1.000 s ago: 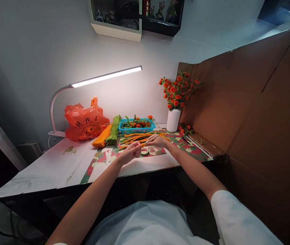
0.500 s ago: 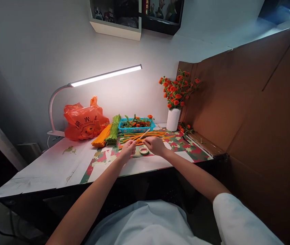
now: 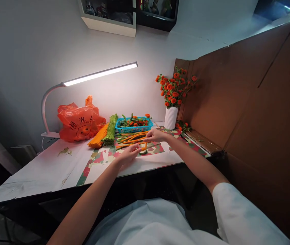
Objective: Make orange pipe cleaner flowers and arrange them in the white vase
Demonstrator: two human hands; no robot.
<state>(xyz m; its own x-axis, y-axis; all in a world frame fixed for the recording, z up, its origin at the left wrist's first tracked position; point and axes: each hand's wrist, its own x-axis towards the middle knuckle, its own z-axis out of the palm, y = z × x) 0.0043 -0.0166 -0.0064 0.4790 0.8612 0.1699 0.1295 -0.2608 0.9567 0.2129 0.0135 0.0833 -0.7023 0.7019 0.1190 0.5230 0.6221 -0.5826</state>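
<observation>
The left hand (image 3: 127, 155) is seemingly pinching a short orange pipe cleaner (image 3: 144, 147), which is pointing rightward over the tape roll (image 3: 142, 152), while the right hand (image 3: 155, 135) is hovering just beyond, its grip too small to tell.

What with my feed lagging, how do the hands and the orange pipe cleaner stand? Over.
Left hand fingertips at orange pipe cleaner, grip unclear. Right hand just above it. Tape roll beside it; no obstruction seen.
</observation>
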